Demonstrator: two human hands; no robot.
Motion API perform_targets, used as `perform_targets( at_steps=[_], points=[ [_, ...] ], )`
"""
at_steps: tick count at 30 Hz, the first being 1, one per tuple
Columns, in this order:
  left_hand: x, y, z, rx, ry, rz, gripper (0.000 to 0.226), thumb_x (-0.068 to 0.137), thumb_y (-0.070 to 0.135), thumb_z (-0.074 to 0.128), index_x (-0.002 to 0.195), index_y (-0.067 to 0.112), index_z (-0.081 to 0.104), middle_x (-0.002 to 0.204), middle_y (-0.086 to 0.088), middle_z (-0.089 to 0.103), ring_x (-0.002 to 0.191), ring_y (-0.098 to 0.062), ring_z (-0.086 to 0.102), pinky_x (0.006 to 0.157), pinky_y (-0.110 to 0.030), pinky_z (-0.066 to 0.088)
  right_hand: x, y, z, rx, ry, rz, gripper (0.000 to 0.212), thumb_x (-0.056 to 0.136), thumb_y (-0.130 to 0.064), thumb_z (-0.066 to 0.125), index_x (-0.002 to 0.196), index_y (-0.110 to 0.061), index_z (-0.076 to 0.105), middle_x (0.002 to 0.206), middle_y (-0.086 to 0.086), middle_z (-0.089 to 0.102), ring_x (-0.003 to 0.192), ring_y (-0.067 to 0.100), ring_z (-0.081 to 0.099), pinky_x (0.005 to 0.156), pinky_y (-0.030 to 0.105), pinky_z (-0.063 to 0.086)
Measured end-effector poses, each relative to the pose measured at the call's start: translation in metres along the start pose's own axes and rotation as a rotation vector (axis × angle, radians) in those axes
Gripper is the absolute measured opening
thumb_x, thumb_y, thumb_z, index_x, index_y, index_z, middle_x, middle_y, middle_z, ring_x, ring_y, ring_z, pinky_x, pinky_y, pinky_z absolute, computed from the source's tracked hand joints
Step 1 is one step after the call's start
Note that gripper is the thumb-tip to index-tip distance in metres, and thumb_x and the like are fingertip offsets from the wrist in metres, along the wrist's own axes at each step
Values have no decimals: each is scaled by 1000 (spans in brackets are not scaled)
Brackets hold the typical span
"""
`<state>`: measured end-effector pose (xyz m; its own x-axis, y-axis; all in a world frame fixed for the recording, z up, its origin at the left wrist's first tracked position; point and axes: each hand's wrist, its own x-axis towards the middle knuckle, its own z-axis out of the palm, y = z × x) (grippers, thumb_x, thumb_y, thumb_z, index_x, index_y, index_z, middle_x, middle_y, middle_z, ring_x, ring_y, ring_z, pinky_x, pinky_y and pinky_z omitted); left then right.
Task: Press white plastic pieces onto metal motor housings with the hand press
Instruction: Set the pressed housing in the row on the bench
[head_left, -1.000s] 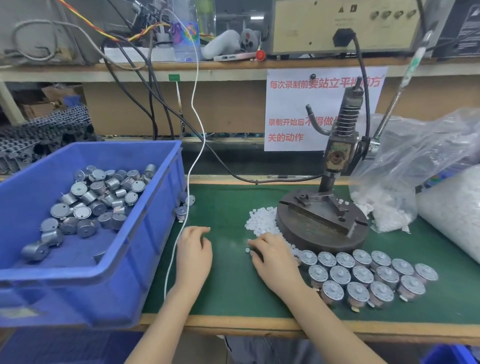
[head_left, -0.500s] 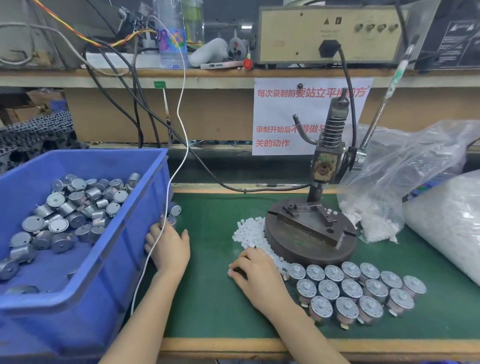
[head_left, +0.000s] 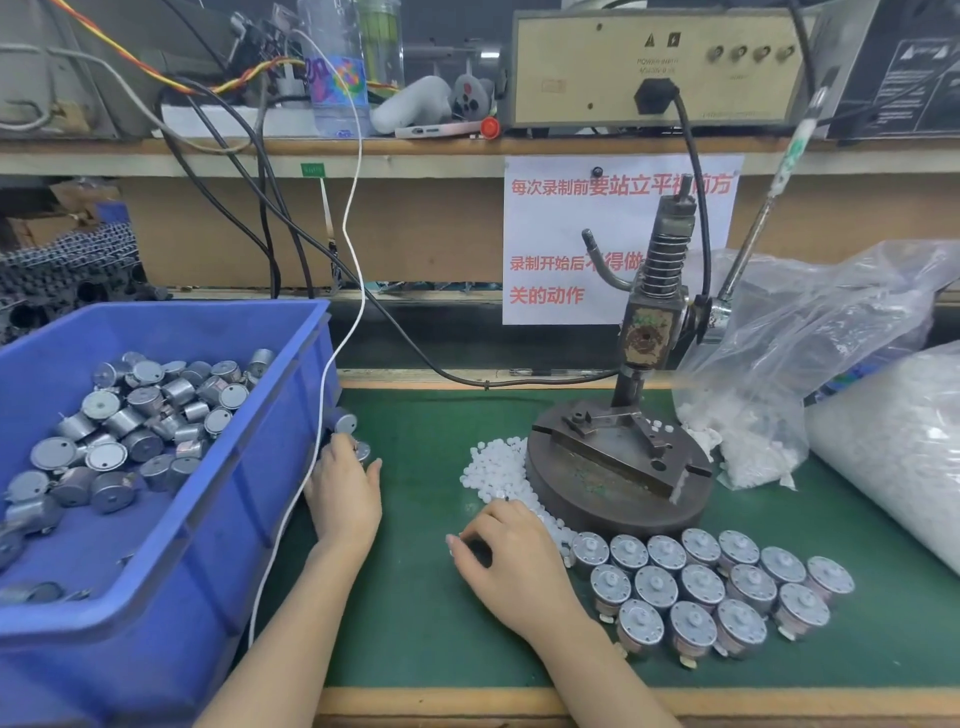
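Green worktop (head_left: 415, 623). Hand press (head_left: 623, 457), centre right, round base, lever raised. Loose white plastic pieces (head_left: 493, 470) heaped just left of the base; more in a clear bag (head_left: 779, 395) to its right. Blue bin (head_left: 171, 519), left, holding metal motor housings (head_left: 135, 426). Fitted housings (head_left: 711, 587) in rows, front right. Left hand (head_left: 343, 493) beside the bin, fingers touching a loose housing (head_left: 361, 451); grip cannot be told. Right hand (head_left: 511, 561) palm down at the heap's near edge, fingers curled; contents hidden.
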<state>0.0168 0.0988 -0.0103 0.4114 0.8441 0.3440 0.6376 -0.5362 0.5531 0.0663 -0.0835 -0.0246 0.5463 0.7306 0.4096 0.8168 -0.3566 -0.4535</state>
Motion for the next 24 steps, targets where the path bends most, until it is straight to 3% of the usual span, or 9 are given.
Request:
perform_targets(
  at_steps=[3,6,8,10,12,15,20,24],
  points=[
    [-7,5,-2,-106,5,76,17,87,10,60,88,9,43,93,-13,55,89,-34,54,78,-42,40,0,-1,-1,22,29,14,29,92,-34,48,90,-11,66,91,0,57,92,18,50,84,25,37],
    [-20,17,-6,-329,-9,45,23,87,15,61,106,7,50,97,-11,58,95,-31,51,86,-44,40,1,-1,-2,48,80,18,24,90,-25,52,105,-10,64,98,3,58,96,22,53,86,29,41],
    [-29,30,-14,-610,-156,-15,31,87,20,62,116,15,52,93,-4,61,93,-21,55,86,-35,43,2,-1,-2,52,90,15,37,89,-25,54,124,-12,54,111,3,54,105,21,51,89,26,39],
    [-36,41,-20,-778,-367,-53,21,87,27,62,106,21,58,88,3,65,86,-8,61,77,-24,46,3,-2,-3,64,87,13,54,88,-30,58,137,-16,40,123,2,47,113,16,46,92,22,36],
    [-43,47,-21,-828,-500,-55,11,86,30,63,94,21,65,83,7,68,76,-1,63,70,-20,49,3,-3,-5,98,113,10,61,85,-29,64,139,-19,38,126,2,45,112,14,46,90,21,37],
    [-53,46,-16,-922,-601,-118,17,87,30,61,87,15,69,69,8,65,57,0,59,59,-16,50,2,-4,-8,140,151,35,52,84,-22,66,132,-20,46,121,1,49,106,15,51,82,25,45],
    [-60,37,-12,-850,-537,-77,30,89,33,57,72,10,65,47,8,54,45,0,51,49,-10,41,2,-3,-6,193,109,-10,40,87,-15,63,125,-13,52,112,-1,54,97,13,52,81,17,40],
    [-65,32,-12,-806,-521,7,41,93,31,50,55,14,49,43,10,49,44,-3,44,46,-11,34,1,-4,-3,195,112,-25,41,87,-16,61,126,-8,51,113,2,57,100,13,53,84,10,31]
  ],
)
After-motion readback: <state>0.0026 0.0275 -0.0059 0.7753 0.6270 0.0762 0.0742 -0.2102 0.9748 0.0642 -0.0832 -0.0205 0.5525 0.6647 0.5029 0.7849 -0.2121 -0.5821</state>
